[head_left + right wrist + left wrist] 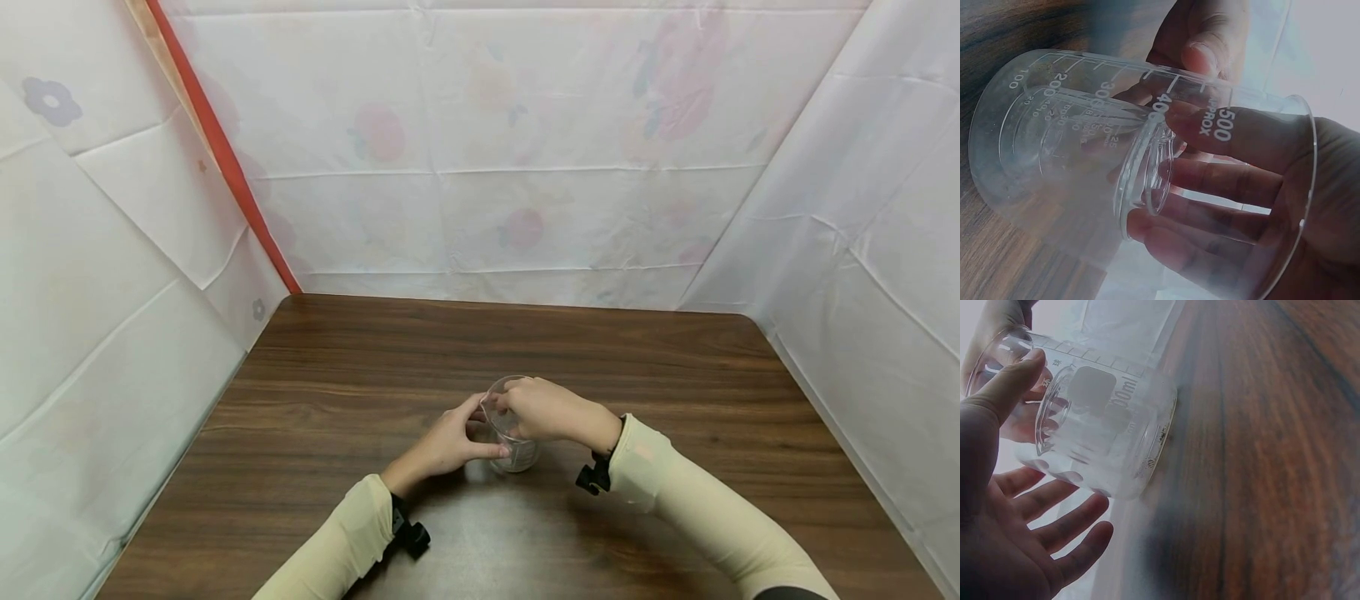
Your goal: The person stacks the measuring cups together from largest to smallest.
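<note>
A large clear glass beaker (517,458) with white volume marks stands on the wooden table. At least one smaller beaker (1124,194) is nested inside it; further rims and marks overlap within, so the number is hard to tell. My left hand (448,440) holds the large beaker from the left, thumb at the near side and fingers round the back. From above, my right hand (553,410) reaches into the mouth. Its thumb and fingers grip the smaller beaker's rim, seen through the glass in the right wrist view.
The dark wooden table (337,350) extends around the beakers. White printed sheets hang behind it (465,217) and along both sides. A red strip (225,158) runs down the back left corner.
</note>
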### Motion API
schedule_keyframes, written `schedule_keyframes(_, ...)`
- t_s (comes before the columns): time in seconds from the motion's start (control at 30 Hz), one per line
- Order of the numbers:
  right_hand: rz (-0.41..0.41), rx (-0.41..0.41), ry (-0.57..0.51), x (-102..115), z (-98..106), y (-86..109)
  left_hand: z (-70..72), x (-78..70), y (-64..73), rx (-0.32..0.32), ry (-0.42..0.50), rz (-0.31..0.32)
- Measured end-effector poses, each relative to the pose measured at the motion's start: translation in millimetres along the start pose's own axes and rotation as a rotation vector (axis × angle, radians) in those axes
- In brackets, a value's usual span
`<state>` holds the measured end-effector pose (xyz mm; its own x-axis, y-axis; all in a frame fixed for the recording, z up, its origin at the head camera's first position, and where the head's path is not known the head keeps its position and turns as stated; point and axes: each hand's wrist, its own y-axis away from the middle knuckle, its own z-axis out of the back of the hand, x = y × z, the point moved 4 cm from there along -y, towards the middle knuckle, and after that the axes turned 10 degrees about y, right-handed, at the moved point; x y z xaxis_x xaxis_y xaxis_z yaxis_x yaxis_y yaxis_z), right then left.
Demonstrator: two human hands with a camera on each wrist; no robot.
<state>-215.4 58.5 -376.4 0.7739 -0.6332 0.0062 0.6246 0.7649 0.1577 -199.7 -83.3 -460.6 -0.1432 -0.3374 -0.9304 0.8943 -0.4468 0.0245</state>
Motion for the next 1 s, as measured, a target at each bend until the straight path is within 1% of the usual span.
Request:
schedule_keyframes(0.13,-0.012,0.011,0.014,0.2,-0.5,-0.3,-0.2,-0.4,0.4,-0.004,0.002,0.003)
schedule_keyframes(0.5,-0.029,0.007,0.037,-0.4,-1.5,-0.4,0.0,-1.5,0.8,-0.002,-0.004,0.008)
schedule_keyframes(0.9,-0.053,0.012,-0.002,-0.6,0.4,0.6,0.4,-1.1,0.4,0.006,0.008,0.017)
schedule_keyframes(1.0,-0.037,0.001,-0.002,-0.1,0.6,0.6,0.4,-0.6,0.5,0.009,0.012,0.021)
